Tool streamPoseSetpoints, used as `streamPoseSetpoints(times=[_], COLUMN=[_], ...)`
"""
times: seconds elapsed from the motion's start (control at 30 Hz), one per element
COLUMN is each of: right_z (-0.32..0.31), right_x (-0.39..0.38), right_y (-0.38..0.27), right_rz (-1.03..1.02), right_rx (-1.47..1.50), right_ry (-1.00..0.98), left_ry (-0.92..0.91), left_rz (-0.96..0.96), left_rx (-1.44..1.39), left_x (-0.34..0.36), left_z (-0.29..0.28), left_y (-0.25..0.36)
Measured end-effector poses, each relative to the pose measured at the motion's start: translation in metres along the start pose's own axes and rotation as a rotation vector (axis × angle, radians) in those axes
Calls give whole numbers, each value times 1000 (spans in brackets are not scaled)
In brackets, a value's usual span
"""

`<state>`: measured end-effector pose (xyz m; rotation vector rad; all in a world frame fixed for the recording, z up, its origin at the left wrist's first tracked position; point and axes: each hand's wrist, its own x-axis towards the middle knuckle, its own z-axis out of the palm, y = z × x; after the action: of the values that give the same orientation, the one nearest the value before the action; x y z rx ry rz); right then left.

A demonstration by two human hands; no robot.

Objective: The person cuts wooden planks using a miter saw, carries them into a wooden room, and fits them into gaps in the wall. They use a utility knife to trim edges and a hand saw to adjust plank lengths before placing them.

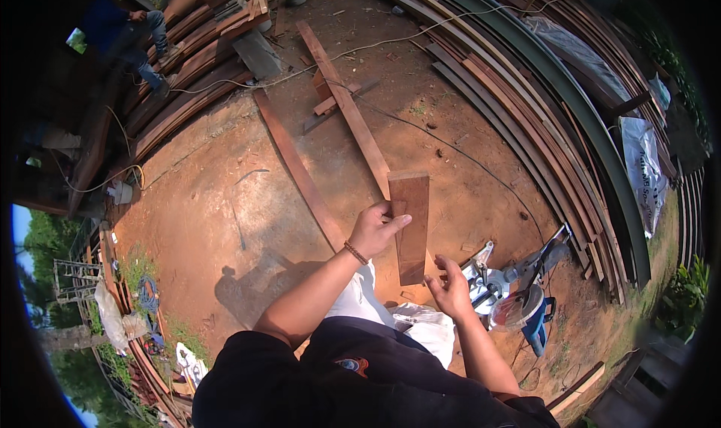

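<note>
A short reddish-brown wooden board (412, 229) is held up in front of me, its long side running away from my body. My left hand (373, 231) is closed on its left edge, with the thumb lying across the face. A beaded bracelet circles that wrist. Close to the board's near right corner is my right hand (452, 287), fingers apart and curved; whether the thumb touches the wood I cannot tell. Beyond the board, a long plank (342, 101) rests across short wooden pieces (330, 105), and another long plank (294, 165) lies to its left.
A mitre saw (518, 300) with blue parts stands on the dirt at my right. Long timber stacks (518, 120) and a green beam (601, 150) curve along the right. A cable (481, 169) crosses the ground. A person in jeans (154, 41) sits by stacked timber at far left.
</note>
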<state>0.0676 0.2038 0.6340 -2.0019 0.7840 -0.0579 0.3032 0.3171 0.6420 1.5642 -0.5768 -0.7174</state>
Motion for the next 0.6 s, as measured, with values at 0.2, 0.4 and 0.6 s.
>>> streamPoseSetpoints(times=[0.2,0.4,0.6], right_z=[2,35,106], right_x=[26,110,172], right_y=[-130,-247,-342], right_rz=[-180,8,11], right_rx=[-70,482,586], right_ry=[-301,-803,-800], left_ry=[76,502,758], left_rz=[9,-172,-369], left_rx=[-317,-864,-1101], left_x=[-48,-36,-17], left_z=[-98,-233,-322], left_y=[87,83,39])
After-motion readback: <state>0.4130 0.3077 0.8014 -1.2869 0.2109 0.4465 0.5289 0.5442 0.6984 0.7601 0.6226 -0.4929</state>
